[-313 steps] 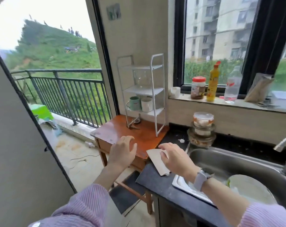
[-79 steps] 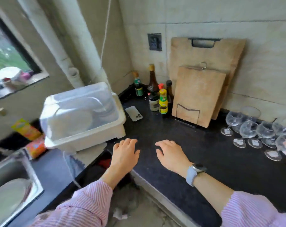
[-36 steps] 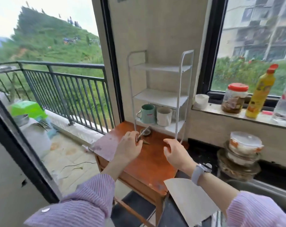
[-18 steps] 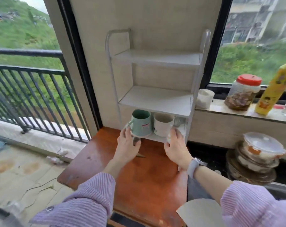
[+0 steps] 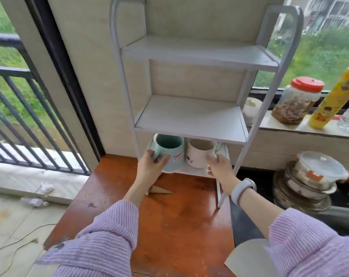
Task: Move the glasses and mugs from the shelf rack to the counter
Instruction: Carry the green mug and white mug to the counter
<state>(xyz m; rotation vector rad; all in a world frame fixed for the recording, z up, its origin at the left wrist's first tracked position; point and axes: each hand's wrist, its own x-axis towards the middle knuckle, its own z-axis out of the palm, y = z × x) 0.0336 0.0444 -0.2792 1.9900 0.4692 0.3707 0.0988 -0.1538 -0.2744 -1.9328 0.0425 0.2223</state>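
You face a white metal shelf rack with three flat tiers, standing on a glossy reddish wooden table. The two upper tiers hold nothing you can see; only the bottom tier is occupied, so most of the job looks done. There, side by side, sit a smooth teal mug and a cream mug, both cylindrical. Your left hand grips the teal mug at its handle; your right hand curls around the cream one.

Pink-striped shirt sleeves, buttoned left cuff, pale grey wristband on right wrist
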